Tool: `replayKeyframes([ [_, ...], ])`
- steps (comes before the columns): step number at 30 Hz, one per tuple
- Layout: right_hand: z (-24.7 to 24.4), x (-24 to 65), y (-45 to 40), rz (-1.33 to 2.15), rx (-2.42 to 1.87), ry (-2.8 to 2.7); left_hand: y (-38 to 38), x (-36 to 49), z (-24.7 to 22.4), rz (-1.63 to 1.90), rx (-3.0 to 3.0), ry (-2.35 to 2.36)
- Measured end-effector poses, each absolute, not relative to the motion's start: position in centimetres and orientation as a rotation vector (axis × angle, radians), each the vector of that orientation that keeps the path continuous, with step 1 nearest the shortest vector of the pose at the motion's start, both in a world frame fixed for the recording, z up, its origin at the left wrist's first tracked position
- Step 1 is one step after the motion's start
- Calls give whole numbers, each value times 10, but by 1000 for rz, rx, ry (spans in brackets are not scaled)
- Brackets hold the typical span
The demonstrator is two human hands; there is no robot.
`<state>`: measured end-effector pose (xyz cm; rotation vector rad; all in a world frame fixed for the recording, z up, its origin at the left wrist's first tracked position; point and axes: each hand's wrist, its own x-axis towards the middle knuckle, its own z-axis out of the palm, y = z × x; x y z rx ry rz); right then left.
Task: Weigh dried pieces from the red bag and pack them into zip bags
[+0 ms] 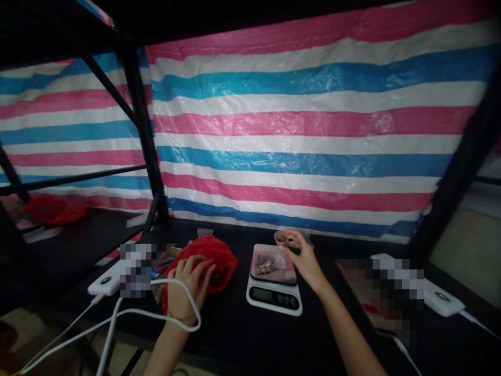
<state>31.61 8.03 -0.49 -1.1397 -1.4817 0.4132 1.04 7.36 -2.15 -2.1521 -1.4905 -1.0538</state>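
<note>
My left hand (183, 292) grips the near rim of a red plastic bag (199, 246), its fingers curled over the edge. Small brown pieces show dimly inside the bag. Above the far right corner of a white digital scale (252, 302), my right hand (307, 261) holds a small clear plastic cup (281, 241) between thumb and fingers. Brown bits lie in the cup. On the scale's platform rests a small clear bag (270, 264) with brownish pieces in it. The scale's display cannot be read.
White power banks lie at the left (105, 280) and right (444, 300), with a dark tablet (368, 297) beside the right one. A white cable (193, 308) loops across my left wrist. Behind the black table stands a striped plastic sheet (305, 122). Another red bag (55, 209) lies farther left.
</note>
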Motion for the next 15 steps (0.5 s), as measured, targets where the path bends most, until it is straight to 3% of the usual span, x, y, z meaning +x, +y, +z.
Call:
replayKeyframes([
  [4,-2,320,79,398,-1168,-1447,60,68,-10,-1263,-2446,-1305],
  [9,0,325,79,421,-1130,-1396,84,128,-4,-987,-2992,-864],
  [15,4,326,76,442,-1081,-1368,115,157,-3,-718,-3052,-672],
])
